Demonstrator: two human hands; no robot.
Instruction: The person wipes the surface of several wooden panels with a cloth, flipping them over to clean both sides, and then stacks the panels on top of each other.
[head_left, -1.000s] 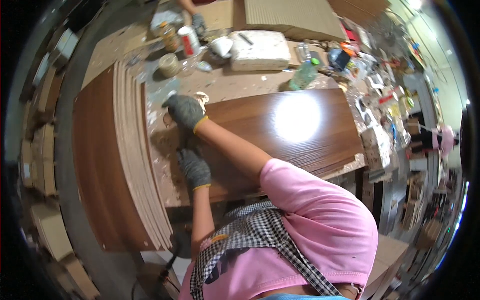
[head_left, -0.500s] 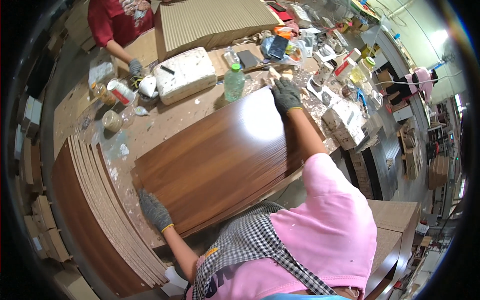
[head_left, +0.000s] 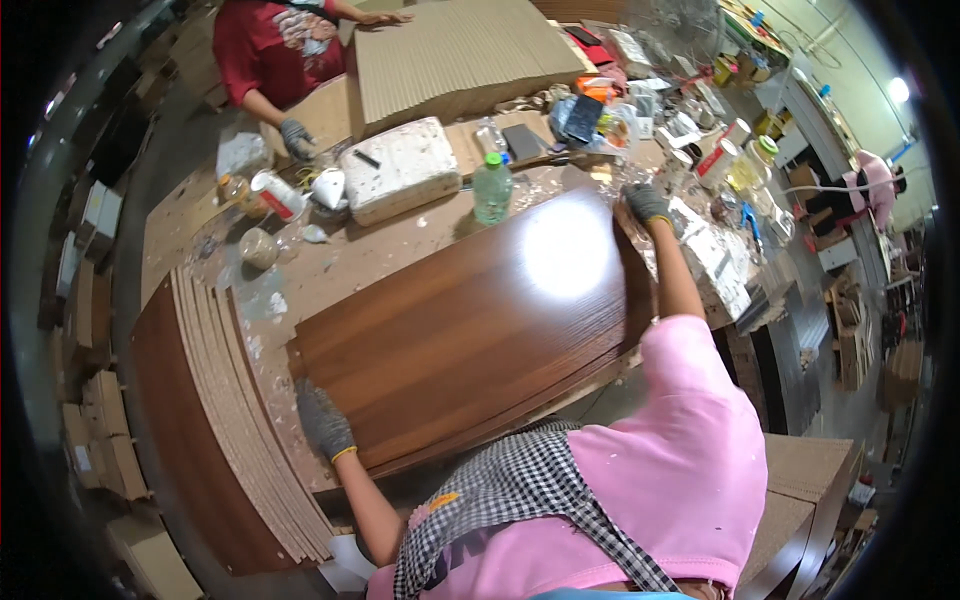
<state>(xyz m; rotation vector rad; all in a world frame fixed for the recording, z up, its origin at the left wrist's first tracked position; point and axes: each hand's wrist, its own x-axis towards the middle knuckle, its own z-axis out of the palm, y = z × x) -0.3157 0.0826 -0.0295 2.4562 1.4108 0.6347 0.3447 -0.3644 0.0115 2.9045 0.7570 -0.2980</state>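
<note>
Since the earlier frames both hands have spread from the near left corner to opposite ends of the brown wood-grain panel (head_left: 470, 330), which lies flat on the spattered workbench (head_left: 330, 265). Green plastic bottle (head_left: 492, 189) stands just beyond the panel's far edge; contents not discernible. Left hand (head_left: 323, 421), gloved, closed on the panel's near left corner. Right hand (head_left: 647, 203), gloved, grips the far right corner. Stack of boards (head_left: 240, 400) lies fanned beside the panel's left end.

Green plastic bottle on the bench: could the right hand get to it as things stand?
Probably not at once: the right hand grips the brown panel's far end; the bottle stands beyond the panel's edge.
</note>
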